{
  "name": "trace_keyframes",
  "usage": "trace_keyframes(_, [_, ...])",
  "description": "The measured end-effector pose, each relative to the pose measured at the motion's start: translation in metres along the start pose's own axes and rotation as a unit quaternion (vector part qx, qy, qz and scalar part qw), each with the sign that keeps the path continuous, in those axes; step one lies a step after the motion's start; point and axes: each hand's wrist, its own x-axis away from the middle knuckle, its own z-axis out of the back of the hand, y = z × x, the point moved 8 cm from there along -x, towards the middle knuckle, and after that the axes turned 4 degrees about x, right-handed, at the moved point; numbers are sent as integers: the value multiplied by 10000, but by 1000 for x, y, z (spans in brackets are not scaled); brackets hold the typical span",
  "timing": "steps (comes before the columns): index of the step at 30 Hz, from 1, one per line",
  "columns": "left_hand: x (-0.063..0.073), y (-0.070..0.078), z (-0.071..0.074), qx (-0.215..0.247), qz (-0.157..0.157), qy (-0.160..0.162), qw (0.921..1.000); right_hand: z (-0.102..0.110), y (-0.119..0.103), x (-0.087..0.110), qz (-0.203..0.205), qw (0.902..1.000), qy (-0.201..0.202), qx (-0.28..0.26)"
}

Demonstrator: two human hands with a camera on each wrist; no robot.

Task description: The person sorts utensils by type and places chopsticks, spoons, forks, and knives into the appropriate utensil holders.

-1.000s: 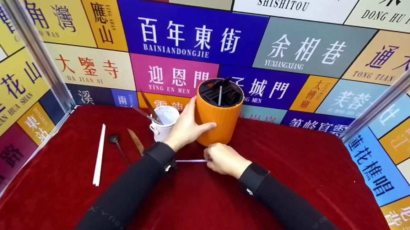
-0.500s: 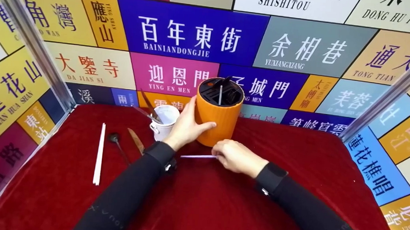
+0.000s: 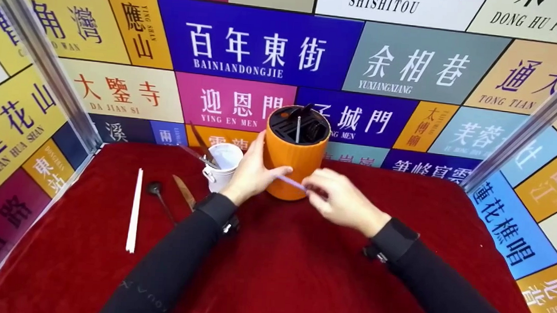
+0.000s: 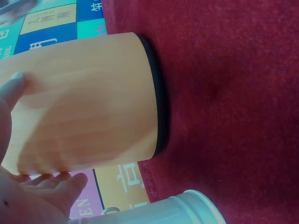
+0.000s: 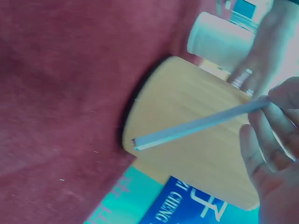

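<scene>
An orange cylindrical knife block (image 3: 293,164) stands upright on the red cloth, black handles and a thin metal rod showing at its slotted black top. My left hand (image 3: 248,174) grips its left side, thumb across the front; the left wrist view shows fingers along the opposite side. My right hand (image 3: 346,199) pinches one end of a slim pale lilac stick (image 5: 196,126) between thumb and fingers. In the head view the stick (image 3: 290,182) crosses in front of the block's lower half, its free end near my left thumb. Its exact kind cannot be told.
A white pot (image 3: 219,177) holding blades stands left of the block. Farther left lie white sticks (image 3: 134,210), a dark ladle-like utensil (image 3: 154,188) and a brownish blade (image 3: 184,192), partly behind the left forearm. Sign-covered panels (image 3: 261,44) enclose the back and sides.
My right hand has lifted the pale stick off the cloth and moved right and up with it, tilting it. The left hand and knife block have stayed put.
</scene>
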Motion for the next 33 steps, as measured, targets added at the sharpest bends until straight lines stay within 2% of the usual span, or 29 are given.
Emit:
trace_keyframes(5, [-1, -1, 0, -41, 17, -17, 10000, 33, -3, -10, -27, 9962, 823, -296])
trace_keyframes(9, [-1, -2, -1, 13, 66, -27, 10000, 62, -9, -17, -35, 9872, 1522, -484])
trace_keyframes(14, [-1, -3, -1, 40, 122, -32, 9999, 95, -19, -24, -46, 9643, 2503, -868])
trace_keyframes(19, [0, -4, -1, 39, 138, -23, 9999, 116, -30, -31, -44, 9370, 3241, -1305])
trace_keyframes(22, [0, -4, -1, 59, 100, -21, 9999, 123, -36, -33, -32, 9225, 3556, -1503])
trace_keyframes(24, [-1, -4, -1, 76, 88, -23, 9999, 124, -38, -36, -35, 9167, 3688, -1539])
trace_keyframes(30, [-1, -5, -1, 55, 92, -19, 9999, 121, -36, -45, -99, 9153, 3794, -1351])
trace_keyframes(33, [-1, -4, -1, 70, 87, -18, 9999, 119, -29, -51, -219, 9133, 3806, -1433])
